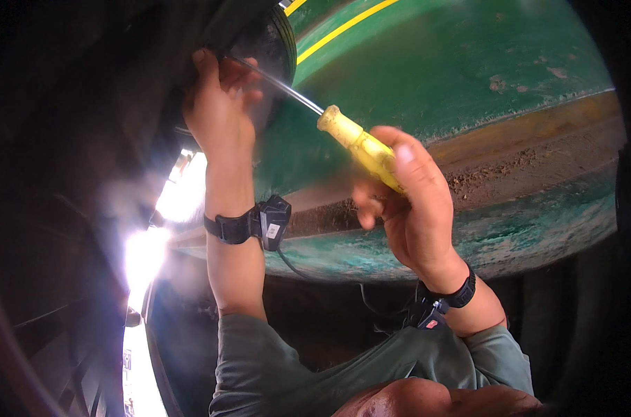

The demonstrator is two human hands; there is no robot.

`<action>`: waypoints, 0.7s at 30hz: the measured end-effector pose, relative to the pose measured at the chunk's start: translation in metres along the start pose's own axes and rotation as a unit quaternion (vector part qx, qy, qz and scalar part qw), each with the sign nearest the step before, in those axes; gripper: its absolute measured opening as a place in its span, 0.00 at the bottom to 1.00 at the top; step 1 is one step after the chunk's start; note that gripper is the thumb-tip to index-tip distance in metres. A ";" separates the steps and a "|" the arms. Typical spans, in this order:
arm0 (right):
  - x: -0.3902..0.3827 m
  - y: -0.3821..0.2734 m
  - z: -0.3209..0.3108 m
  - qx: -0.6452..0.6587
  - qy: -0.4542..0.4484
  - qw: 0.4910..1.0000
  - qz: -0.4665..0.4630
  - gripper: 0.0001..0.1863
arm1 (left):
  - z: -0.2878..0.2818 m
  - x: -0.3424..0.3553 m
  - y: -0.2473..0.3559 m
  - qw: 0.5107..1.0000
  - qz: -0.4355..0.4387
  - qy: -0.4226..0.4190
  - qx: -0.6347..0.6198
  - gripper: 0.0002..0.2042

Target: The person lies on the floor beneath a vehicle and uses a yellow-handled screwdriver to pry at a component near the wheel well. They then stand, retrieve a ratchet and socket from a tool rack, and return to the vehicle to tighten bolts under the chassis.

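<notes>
My right hand (411,208) grips the yellow handle of a screwdriver (360,144). Its metal shaft (287,90) runs up and left toward a black tyre (279,38) at the top. My left hand (218,111) is raised at the shaft's tip, fingers curled against the dark tyre and wheel area; whether it holds the tip I cannot tell. Both wrists wear black straps with small devices, the left wrist device (270,221) and the right wrist device (440,306), and a thin cable runs between them.
A green painted floor (468,62) with yellow lines lies beyond, edged by a dirty brown strip (537,153). Dark vehicle bodywork fills the left side. Bright glare (148,250) shows at the lower left. My grey-green sleeves come in from the lower edge.
</notes>
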State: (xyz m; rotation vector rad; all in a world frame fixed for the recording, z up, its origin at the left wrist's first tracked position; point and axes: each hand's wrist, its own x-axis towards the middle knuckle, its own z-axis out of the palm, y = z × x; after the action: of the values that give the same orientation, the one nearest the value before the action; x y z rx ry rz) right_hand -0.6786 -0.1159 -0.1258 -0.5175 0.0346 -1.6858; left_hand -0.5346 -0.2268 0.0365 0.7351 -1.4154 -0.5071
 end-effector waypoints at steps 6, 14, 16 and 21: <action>0.005 0.009 -0.014 -0.093 0.001 0.993 -0.077 0.17 | 0.001 0.003 -0.005 1.000 0.009 -0.003 0.001 0.21; 0.009 -0.006 -0.026 -0.009 -0.063 0.998 0.002 0.13 | 0.001 0.002 -0.004 1.000 0.001 -0.006 -0.006 0.22; 0.007 0.003 -0.015 -0.081 -0.004 0.992 -0.095 0.13 | 0.005 0.001 -0.001 1.000 -0.005 0.000 -0.019 0.21; 0.005 -0.004 -0.003 -0.052 0.000 0.998 -0.044 0.14 | -0.001 0.000 -0.003 1.000 0.003 -0.012 0.005 0.23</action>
State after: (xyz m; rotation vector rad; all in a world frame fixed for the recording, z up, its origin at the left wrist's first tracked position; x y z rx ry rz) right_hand -0.6840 -0.1210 -0.1260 -0.6040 0.1011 -1.7775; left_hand -0.5330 -0.2288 0.0340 0.7342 -1.4427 -0.5065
